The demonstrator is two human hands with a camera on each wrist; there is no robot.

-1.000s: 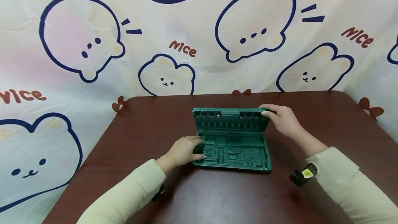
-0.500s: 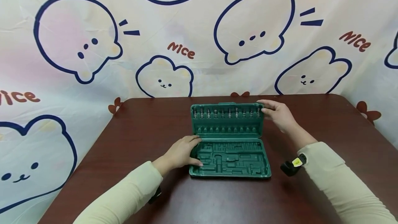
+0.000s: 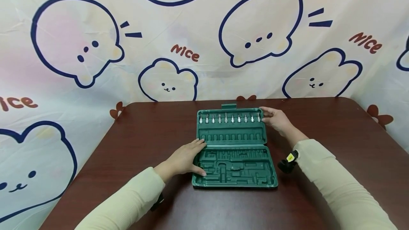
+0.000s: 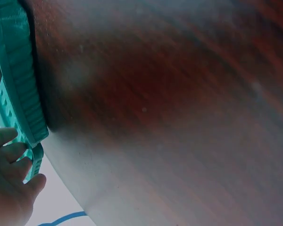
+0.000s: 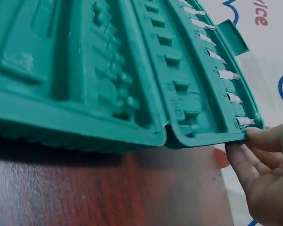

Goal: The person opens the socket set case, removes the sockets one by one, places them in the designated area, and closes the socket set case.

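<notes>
A green tool case [image 3: 234, 166] lies unfolded on the table, its moulded base nearer the person. Its lid [image 3: 232, 127] leans back beyond the hinge, with a row of silver screwdriver bits [image 3: 225, 118] along its far side. My left hand [image 3: 183, 157] rests across the base's left edge, thumb and fingers spread apart over the rim. The left wrist view shows its fingers [image 4: 19, 162] by the hinge end. My right hand [image 3: 278, 120] pinches the lid's far right corner. In the right wrist view, its thumb [image 5: 266, 139] is at the rim by the last bit and the other fingers are underneath.
The dark reddish-brown tabletop [image 3: 143, 127] extends around the case. Behind it hangs a pale curtain [image 3: 211, 38] printed with cartoon bears. A latch tab [image 3: 229, 106] sticks out from the lid's far edge.
My right hand has swung the lid back and down from a steep tilt, bringing the bits into full sight. My left hand has stayed on the base's left edge.
</notes>
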